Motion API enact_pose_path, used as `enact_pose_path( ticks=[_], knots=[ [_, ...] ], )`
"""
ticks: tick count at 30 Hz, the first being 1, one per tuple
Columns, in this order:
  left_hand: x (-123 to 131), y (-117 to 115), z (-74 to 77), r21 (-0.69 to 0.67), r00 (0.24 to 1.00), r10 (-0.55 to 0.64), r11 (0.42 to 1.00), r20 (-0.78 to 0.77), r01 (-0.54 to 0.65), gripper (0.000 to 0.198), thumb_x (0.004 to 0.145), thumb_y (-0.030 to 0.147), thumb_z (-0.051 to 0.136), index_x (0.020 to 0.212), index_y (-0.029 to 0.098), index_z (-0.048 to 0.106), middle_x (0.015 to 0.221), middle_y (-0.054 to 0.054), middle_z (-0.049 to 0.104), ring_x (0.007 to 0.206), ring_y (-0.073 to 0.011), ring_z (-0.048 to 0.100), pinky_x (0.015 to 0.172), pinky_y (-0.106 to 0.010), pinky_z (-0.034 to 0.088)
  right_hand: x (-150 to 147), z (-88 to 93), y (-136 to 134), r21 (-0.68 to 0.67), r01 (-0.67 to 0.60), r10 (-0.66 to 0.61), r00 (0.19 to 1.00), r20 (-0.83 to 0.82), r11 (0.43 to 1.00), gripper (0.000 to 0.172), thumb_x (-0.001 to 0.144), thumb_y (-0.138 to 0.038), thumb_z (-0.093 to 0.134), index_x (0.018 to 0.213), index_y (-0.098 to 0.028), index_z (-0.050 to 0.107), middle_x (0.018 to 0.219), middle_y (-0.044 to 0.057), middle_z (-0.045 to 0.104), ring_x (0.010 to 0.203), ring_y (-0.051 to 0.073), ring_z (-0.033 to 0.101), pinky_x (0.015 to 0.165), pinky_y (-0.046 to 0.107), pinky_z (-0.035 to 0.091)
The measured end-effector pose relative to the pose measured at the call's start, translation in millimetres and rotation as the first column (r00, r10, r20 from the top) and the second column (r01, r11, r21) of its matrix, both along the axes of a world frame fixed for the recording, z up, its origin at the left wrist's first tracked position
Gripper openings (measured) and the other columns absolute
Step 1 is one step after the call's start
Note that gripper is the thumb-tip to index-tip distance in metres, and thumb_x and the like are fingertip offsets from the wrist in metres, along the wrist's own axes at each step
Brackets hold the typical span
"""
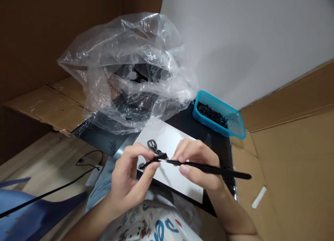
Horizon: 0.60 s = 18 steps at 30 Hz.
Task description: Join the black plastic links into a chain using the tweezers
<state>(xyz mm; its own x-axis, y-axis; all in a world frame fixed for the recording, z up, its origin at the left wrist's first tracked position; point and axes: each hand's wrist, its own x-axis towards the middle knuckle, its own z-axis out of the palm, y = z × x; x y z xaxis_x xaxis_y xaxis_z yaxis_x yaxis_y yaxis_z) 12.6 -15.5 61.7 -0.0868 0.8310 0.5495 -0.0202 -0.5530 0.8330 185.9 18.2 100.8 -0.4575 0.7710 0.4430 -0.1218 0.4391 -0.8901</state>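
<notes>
My left hand [133, 173] pinches a small black part [159, 158] between thumb and fingertips, above a white sheet. In my right hand [199, 162] is a slim black-handled tool [221, 170] with a thin silver tip; whether it is a knife or tweezers I cannot tell. The tip points left and meets the black part at my left fingertips. Just behind, a black piece with an oval, slotted end [152, 144] shows over the white sheet [186, 187]; whether it joins the held part is unclear.
A blue plastic basket [236, 121] with many small black pieces stands at the back right. A large clear plastic bag [125, 53] holding dark things lies behind the sheet. Cardboard walls [305, 129] surround the dark tabletop [180, 119]. A black cable [52, 194] runs at left.
</notes>
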Motion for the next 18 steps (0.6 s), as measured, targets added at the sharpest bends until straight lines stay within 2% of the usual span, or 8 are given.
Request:
enact_pose_path(
  ticks=[4, 7, 10, 12, 15, 18],
  knots=[
    [1, -2, 5.4, -0.025, 0.997, -0.042, 0.999, 0.071, 0.044, 0.019, 0.083, 0.005, 0.059, 0.096, 0.018, 0.054, 0.078, -0.003, 0.054, 0.073, -0.0136, 0.052, 0.064, -0.022, 0.044, -12, -9.3, 2, -0.258, -0.065, -0.009, 0.961, -0.275, 0.964, 0.014, 0.070, -0.013, 0.065, 0.076, -0.023, 0.058, 0.071, -0.002, 0.066, 0.060, 0.014, 0.058, 0.055, 0.027, 0.045],
    [2, -2, 7.0, -0.046, 0.990, -0.077, 0.995, 0.118, 0.083, 0.011, 0.085, 0.010, 0.059, 0.093, 0.018, 0.055, 0.076, -0.003, 0.052, 0.070, -0.0141, 0.051, 0.061, -0.023, 0.043, -23, -14.3, 3, -0.450, -0.191, -0.025, 0.902, -0.430, 0.873, 0.013, 0.064, -0.014, 0.064, 0.069, -0.022, 0.055, 0.062, -0.003, 0.063, 0.051, 0.012, 0.054, 0.049, 0.024, 0.042],
    [2, -2, 7.0, -0.052, 0.988, -0.092, 0.994, 0.124, 0.099, 0.010, 0.086, 0.011, 0.059, 0.092, 0.018, 0.056, 0.075, -0.004, 0.052, 0.070, -0.0142, 0.050, 0.061, -0.023, 0.043, -30, -16.6, 5, -0.527, -0.314, -0.006, 0.855, -0.518, 0.789, 0.013, 0.060, -0.015, 0.061, 0.064, -0.021, 0.051, 0.055, -0.004, 0.059, 0.045, 0.011, 0.049, 0.046, 0.023, 0.038],
    [3, -1, 7.0, -0.066, 0.990, -0.088, 0.993, 0.109, 0.095, 0.011, 0.086, 0.011, 0.059, 0.095, 0.018, 0.058, 0.076, -0.004, 0.053, 0.071, -0.0138, 0.051, 0.061, -0.022, 0.043, -32, -16.4, 5, -0.534, -0.367, 0.016, 0.834, -0.551, 0.762, 0.012, 0.060, -0.015, 0.060, 0.062, -0.021, 0.049, 0.053, -0.005, 0.057, 0.043, 0.010, 0.047, 0.046, 0.023, 0.037],
    [4, -1, 7.6, -0.070, 0.993, -0.092, 0.993, 0.071, 0.097, 0.015, 0.086, 0.010, 0.059, 0.098, 0.018, 0.061, 0.078, -0.004, 0.056, 0.071, -0.0134, 0.051, 0.061, -0.022, 0.042, -30, -13.6, 6, -0.521, -0.379, 0.031, 0.829, -0.558, 0.765, 0.012, 0.061, -0.015, 0.059, 0.062, -0.020, 0.048, 0.053, -0.004, 0.056, 0.045, 0.010, 0.047, 0.047, 0.023, 0.037],
    [3, -1, 8.0, -0.033, 0.996, -0.083, 0.996, 0.035, 0.085, 0.015, 0.086, 0.009, 0.059, 0.098, 0.017, 0.062, 0.076, -0.003, 0.056, 0.071, -0.0135, 0.050, 0.061, -0.023, 0.041, -22, -8.4, 7, -0.481, -0.310, 0.021, 0.856, -0.517, 0.820, 0.011, 0.064, -0.015, 0.061, 0.065, -0.021, 0.051, 0.055, -0.004, 0.057, 0.046, 0.010, 0.048, 0.046, 0.023, 0.037]
  ],
)
